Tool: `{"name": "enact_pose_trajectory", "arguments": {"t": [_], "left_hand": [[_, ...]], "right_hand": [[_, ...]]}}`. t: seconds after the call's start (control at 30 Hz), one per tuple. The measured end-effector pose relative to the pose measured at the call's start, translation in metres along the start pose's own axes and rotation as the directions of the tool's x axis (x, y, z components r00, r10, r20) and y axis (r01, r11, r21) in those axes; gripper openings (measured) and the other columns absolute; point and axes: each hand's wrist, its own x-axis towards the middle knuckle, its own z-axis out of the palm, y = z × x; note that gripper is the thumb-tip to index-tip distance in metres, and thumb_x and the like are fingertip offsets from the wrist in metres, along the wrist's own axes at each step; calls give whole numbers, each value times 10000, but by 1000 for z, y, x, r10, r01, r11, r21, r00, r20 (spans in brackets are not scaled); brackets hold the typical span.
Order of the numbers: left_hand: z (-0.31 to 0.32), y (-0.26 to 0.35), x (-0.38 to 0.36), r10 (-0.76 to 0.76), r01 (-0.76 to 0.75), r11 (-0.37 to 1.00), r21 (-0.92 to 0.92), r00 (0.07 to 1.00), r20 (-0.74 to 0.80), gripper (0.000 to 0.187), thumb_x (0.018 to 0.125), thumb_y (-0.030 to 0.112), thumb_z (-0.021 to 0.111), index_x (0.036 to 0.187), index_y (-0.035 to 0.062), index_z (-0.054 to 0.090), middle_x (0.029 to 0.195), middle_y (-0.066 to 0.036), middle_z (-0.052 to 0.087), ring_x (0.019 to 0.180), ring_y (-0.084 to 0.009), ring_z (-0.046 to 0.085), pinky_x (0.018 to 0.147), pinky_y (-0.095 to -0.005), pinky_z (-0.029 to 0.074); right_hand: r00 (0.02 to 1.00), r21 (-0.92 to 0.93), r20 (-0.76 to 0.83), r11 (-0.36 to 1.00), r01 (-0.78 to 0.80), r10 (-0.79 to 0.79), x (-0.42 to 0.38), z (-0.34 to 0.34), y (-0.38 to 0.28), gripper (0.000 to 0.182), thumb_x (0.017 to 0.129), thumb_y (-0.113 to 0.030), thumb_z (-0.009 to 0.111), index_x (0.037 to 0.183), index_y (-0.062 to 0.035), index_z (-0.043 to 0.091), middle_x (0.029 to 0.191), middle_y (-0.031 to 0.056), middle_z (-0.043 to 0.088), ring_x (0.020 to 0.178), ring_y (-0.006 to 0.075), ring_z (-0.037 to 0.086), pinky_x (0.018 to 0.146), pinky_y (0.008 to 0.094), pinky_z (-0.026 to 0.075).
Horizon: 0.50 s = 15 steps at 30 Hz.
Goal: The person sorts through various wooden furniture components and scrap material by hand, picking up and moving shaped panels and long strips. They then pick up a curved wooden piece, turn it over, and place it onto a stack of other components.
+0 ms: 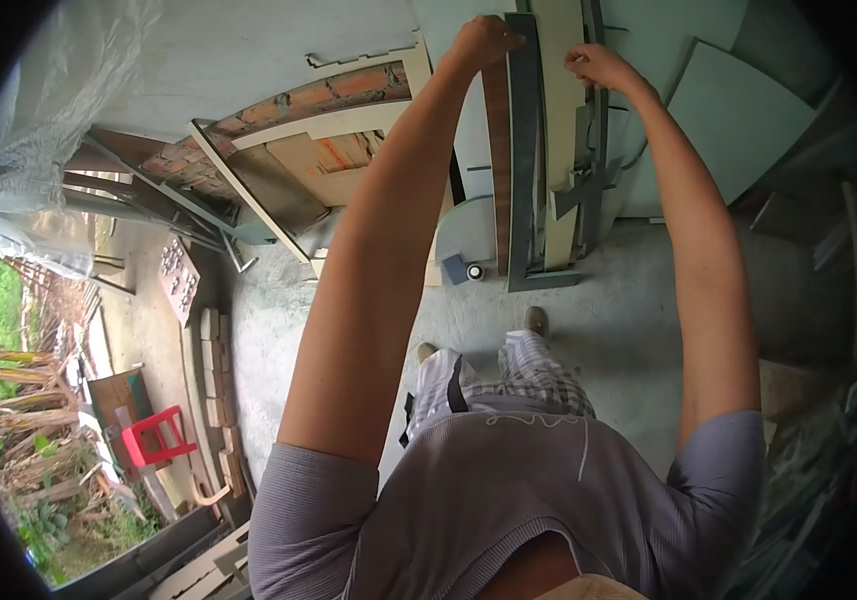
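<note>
My left hand (pixel 488 42) reaches up to the top end of a long dark grey strip (pixel 523 150). Its fingers are bent, with the tips against the strip's left edge. The strip stands upright among leaning boards and has a short foot piece at the floor. A brown strip (pixel 498 150) is just left of it, below my left hand. My right hand (pixel 596 66) has its fingers closed in a pinch beside a cream-coloured long board (pixel 562 120); what lies between the fingertips is too small to make out. Grey metal pieces (pixel 583 190) hang below my right hand.
A pale green panel (pixel 738 130) leans at right. A small dark box (pixel 455 269) and a round white-and-black item (pixel 475 271) stand on the concrete floor (pixel 348 300). Cardboard (pixel 318 165) and brickwork (pixel 318 95) are at left, a red plastic stool (pixel 159 437) farther off.
</note>
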Motion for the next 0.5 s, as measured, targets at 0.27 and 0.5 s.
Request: {"name": "enact_pose_trajectory", "arguments": {"t": [0.27,0.5], "left_hand": [[73,39,51,-826,792,213,-572,459,328,936,563,328,789,1195,-102,249,1091,-274,463,1017,-375,484,836,-394,440],[116,43,61,-870,736,150,-661,415,265,786,600,403,753,1167,-26,418,1072,-215,508,996,-305,526,846,-378,433]], "right_hand": [[794,50,-587,986,-158,157,117,-14,117,721,712,-392,668,1241,-8,363,1127,237,483,1058,361,466,860,417,431],[842,-15,-539,999,29,-32,149,-13,145,662,752,-456,601,1186,14,430,1084,218,534,987,347,530,819,407,441]]}}
